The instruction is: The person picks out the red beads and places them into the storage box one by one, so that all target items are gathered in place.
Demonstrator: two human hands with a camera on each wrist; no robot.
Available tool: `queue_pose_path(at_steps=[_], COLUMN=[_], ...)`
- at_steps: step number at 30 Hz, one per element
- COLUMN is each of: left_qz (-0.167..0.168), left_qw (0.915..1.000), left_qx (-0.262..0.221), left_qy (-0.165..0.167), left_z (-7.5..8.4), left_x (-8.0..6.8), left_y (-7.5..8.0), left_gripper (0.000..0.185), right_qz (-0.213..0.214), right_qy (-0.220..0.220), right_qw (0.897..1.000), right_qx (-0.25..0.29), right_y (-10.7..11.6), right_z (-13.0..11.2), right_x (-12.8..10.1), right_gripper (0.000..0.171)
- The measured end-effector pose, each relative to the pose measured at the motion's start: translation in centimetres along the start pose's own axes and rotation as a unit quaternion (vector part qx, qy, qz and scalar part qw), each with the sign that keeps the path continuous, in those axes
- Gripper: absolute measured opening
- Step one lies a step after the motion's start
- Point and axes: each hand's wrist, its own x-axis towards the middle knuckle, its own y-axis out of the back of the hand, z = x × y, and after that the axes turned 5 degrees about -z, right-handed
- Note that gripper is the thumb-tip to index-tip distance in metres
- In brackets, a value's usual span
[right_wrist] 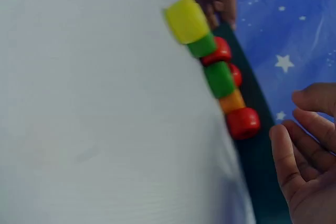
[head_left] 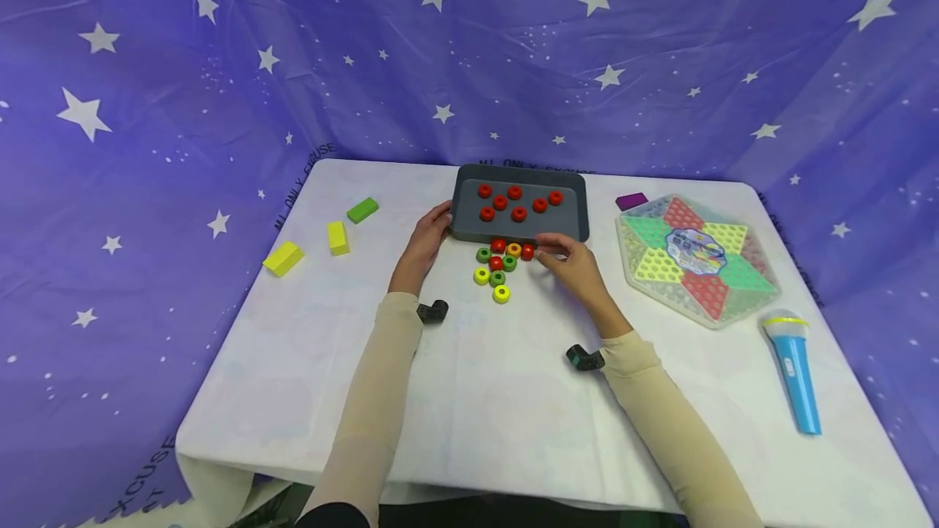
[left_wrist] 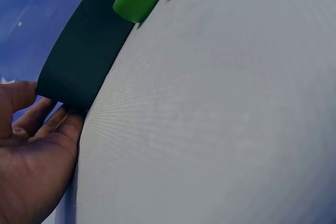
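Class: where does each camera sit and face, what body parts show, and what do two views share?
Head: head-worn, faces forward and down at tray, beads; sleeves, left hand, right hand show.
Left wrist: worn there, looks across tablecloth to tray; left hand at left.
Right wrist: worn there, looks toward the beads; right hand at right, left hand at top.
Both wrist views share tray, beads and left hand.

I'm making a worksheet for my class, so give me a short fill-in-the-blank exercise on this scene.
1. All the beads inside the gray tray are ____.
2. The hand touching the tray's left end is the person's ____ hand.
3. Of three blocks left of the tray, two are yellow and one is ____.

Missing words: red; left; green.
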Motion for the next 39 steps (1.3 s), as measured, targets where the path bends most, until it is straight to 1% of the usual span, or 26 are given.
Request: queue_pose_path(at_steps=[5, 8, 11, 16, 18, 24, 31, 39], left_qz=[0.004, 0.004, 0.004, 0.006, 0.006, -0.002, -0.003, -0.002], left_qw=[1.0, 1.0, 1.0, 1.0, 1.0, 1.0, 0.9999, 0.9999], left_qx=[-0.002, -0.004, 0.001, 0.004, 0.004, 0.0, -0.004, -0.004], left_qy=[-0.001, 0.0, 0.004, 0.003, 0.0, -0.003, -0.011, -0.011], left_z=[0.1, 0.0, -0.1, -0.2, -0.3, -0.3, -0.3, -0.2], left_x=[-0.1, -0.2, -0.2, -0.1, -0.1, 0.0, 0.1, -0.2], left_y=[0.1, 0.0, 0.0, 0.0, 0.0, -0.1, 0.0, -0.1], left_gripper=[0.043, 0.043, 0.043, 0.043, 0.043, 0.043, 0.043, 0.042], right_qz=[-0.011, -0.011, -0.012, -0.036, -0.045, -0.055, -0.08, -0.073], right_qy=[-0.008, -0.01, -0.007, -0.002, -0.003, -0.001, 0.017, 0.0], right_qw=[1.0, 1.0, 0.999, 0.997, 0.996, 0.992, 0.987, 0.987], right_qx=[-0.014, -0.025, -0.04, -0.068, -0.079, -0.118, -0.14, -0.143], right_y=[-1.2, -1.6, -1.9, -2.1, -2.2, -2.0, -1.9, -2.0], right_z=[1.0, 1.3, 1.2, 0.6, 0.3, -0.4, -0.4, -0.8], right_x=[-0.4, -0.3, -0.2, 0.2, 0.3, 0.6, 1.1, 0.8], right_gripper=[0.036, 0.039, 0.041, 0.043, 0.042, 0.03, 0.031, 0.029])
